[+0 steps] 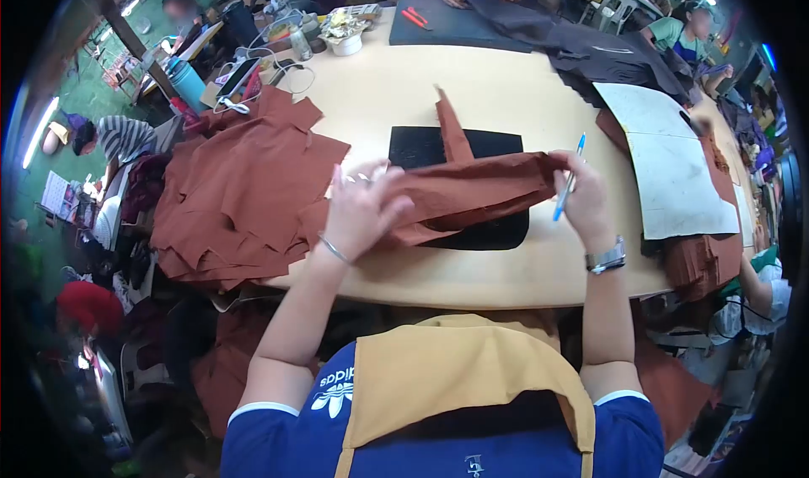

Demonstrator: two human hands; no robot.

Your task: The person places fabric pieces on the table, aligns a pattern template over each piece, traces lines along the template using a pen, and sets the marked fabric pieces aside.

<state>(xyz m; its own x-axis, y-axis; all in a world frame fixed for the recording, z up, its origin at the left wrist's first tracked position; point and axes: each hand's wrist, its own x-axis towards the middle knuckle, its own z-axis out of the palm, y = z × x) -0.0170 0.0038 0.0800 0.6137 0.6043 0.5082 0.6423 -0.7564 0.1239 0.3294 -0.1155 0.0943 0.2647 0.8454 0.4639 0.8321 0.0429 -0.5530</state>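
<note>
A long reddish-brown cloth piece (480, 183) stretches between my two hands above a black mat (482, 235). My right hand (586, 193) pinches its right end and also holds a blue pen (570, 177) upright between the fingers. At the cloth's left end is my left hand (364, 208), fingers spread, resting on or just over the fabric; whether it grips any is unclear. A narrow strip of the same colour (452, 126) sticks up behind the piece, across the mat. Left of my left hand lies a wide heap of reddish-brown cut pieces (244, 191).
White pattern sheets (666, 162) cover stacked brown cloth at the right. Dark fabric (624, 61) lies at the back right. Red scissors (415, 18) rest on a dark board (472, 36) near a person across the table. A white pot (345, 44) stands at the back left.
</note>
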